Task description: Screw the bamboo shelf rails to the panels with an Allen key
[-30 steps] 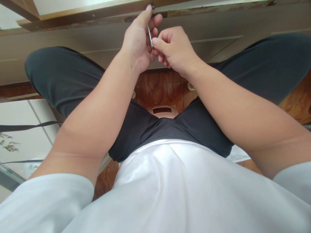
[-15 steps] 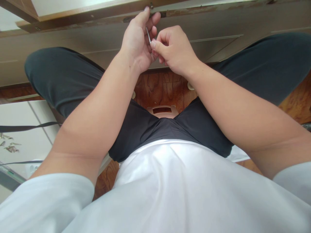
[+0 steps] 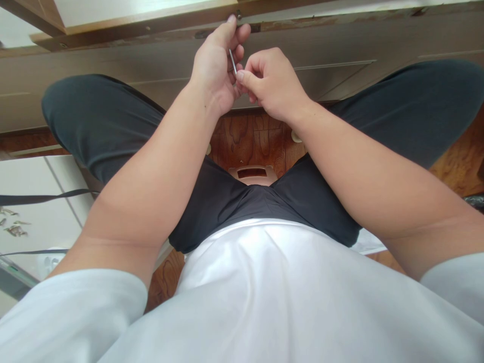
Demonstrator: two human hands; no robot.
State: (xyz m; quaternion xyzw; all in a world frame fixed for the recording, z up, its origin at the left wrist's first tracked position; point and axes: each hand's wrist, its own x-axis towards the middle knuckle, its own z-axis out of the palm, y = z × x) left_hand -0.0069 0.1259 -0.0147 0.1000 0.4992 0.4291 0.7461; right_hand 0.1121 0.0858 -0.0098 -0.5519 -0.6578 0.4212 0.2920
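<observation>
My left hand (image 3: 218,65) is raised palm up under the wooden edge (image 3: 109,29), its fingers loosely bent and apart from the thumb. The thumb tip sits right beside a small metal screw (image 3: 238,15) in that edge. Close by, my right hand (image 3: 274,83) pinches a thin metal rod (image 3: 232,61) between thumb and bent fingers. The rod points up and slightly left, in front of my left fingers. Its lower end is hidden in my right grip, so its exact kind cannot be made out.
A pale panel (image 3: 313,75) stands in front of my spread knees. Between my legs a pink stool (image 3: 270,174) shows above the wood floor (image 3: 253,133). Several small metal fittings (image 3: 15,230) lie on a white surface (image 3: 34,174) at left, crossed by dark straps (image 3: 45,198).
The wooden edge and both hands appear slightly lower in the view. The right hand keeps its pinch on the rod, and the left thumb stays beside the screw.
</observation>
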